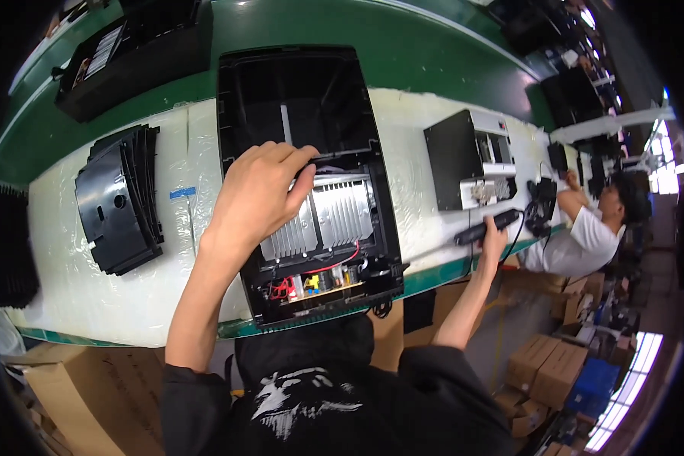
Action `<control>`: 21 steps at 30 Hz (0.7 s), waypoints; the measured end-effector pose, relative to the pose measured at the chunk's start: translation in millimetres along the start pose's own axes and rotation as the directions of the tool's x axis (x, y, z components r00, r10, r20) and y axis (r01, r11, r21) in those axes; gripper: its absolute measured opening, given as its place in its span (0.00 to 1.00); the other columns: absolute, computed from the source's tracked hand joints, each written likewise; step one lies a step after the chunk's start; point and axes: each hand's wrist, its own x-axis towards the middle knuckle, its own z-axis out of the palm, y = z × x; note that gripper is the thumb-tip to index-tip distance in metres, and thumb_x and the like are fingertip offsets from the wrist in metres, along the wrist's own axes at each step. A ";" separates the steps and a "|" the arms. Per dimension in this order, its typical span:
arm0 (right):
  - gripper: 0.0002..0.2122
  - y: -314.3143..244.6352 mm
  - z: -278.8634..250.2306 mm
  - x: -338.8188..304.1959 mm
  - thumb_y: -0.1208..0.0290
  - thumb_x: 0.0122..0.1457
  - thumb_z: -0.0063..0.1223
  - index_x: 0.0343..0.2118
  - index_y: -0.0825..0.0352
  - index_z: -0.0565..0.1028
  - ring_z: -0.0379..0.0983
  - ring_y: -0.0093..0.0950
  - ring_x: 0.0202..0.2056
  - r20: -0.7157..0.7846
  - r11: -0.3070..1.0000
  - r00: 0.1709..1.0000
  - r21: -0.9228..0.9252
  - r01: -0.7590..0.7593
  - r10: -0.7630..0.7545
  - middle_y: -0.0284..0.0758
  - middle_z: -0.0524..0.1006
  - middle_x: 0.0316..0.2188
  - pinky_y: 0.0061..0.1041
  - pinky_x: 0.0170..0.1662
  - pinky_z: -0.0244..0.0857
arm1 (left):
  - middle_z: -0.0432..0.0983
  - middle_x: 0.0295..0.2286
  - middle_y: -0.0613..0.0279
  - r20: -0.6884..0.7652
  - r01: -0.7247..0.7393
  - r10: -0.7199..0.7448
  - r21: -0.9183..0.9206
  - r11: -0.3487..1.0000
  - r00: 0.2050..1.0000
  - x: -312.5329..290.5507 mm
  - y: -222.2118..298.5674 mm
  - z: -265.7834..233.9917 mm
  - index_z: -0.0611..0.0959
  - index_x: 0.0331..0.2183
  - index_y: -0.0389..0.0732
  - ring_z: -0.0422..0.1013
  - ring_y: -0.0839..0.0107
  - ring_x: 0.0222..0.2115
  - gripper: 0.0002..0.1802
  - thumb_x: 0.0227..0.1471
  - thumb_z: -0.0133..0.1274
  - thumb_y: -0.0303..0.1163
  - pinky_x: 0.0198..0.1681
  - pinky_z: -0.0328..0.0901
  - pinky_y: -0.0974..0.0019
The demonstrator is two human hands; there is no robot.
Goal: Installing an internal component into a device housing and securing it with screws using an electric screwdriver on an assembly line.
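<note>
In the head view, has the black case (386,220) straight ahead, lying open side up on the pale-topped counter (410,129), with its near end at the front edge. Bends the left hand (262,186) over the crossbar at the middle of the case, with fingers curled and thumb set apart from them; cannot tell whether anything is pinched there. Grips with the right hand (494,242) a black driver (471,234), fingers wrapped round its handle, to the right of the case, with its thin shaft pointing left toward the near right corner; cannot tell whether it touches.

Contains, in the far half of the case, a deep dark hollow marked by a pale streak; in the near half, two silver heat sinks (343,213) side by side, partly hidden by the left hand. Holds, at the near end, a circuit board (327,292) with a yellow part and red wires (283,289).

To the left, has a stack of curved black panels (114,205), with blue tape (182,193) between it and the case. At upper left, has a black box (144,72) holding a white-striped piece (102,53). To the right, has a black-sided unit (452,163) with silver and dark parts inside, and farther off a co-worker (577,243) in a white shirt. Below, has cartons (539,365) beside a blue crate (593,385); cannot tell their contents.
</note>
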 end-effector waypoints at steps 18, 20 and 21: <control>0.27 -189.8 -87.4 -91.1 0.42 0.51 0.45 0.22 0.70 0.64 0.63 0.28 0.14 -0.811 0.286 0.407 0.307 0.908 -0.420 0.36 0.67 0.16 0.24 0.20 0.61 | 0.74 0.27 0.58 -0.002 -0.014 0.014 0.087 0.996 1.000 -1.8 9.4 1.3 0.78 0.35 0.37 0.70 0.63 0.29 0.11 0.47 0.49 0.30 0.36 0.64 0.63; 0.32 -182.0 -82.5 -83.8 0.35 0.49 0.39 0.21 0.69 0.65 0.63 0.28 0.14 -0.778 0.353 0.422 0.274 0.894 -0.465 0.35 0.65 0.14 0.24 0.20 0.61 | 0.74 0.27 0.58 -0.006 -0.021 0.021 0.087 0.996 1.000 -1.6 8.2 2.4 0.78 0.35 0.37 0.70 0.63 0.29 0.11 0.48 0.49 0.30 0.36 0.64 0.63; 0.32 -174.3 -82.5 -76.0 0.34 0.48 0.39 0.23 0.69 0.64 0.63 0.28 0.14 -0.700 0.313 0.484 0.370 0.875 -0.524 0.35 0.65 0.15 0.26 0.20 0.61 | 0.74 0.27 0.58 -0.015 -0.020 0.022 0.089 0.996 1.000 -2.4 8.1 1.8 0.78 0.35 0.37 0.70 0.63 0.29 0.11 0.48 0.49 0.30 0.36 0.64 0.63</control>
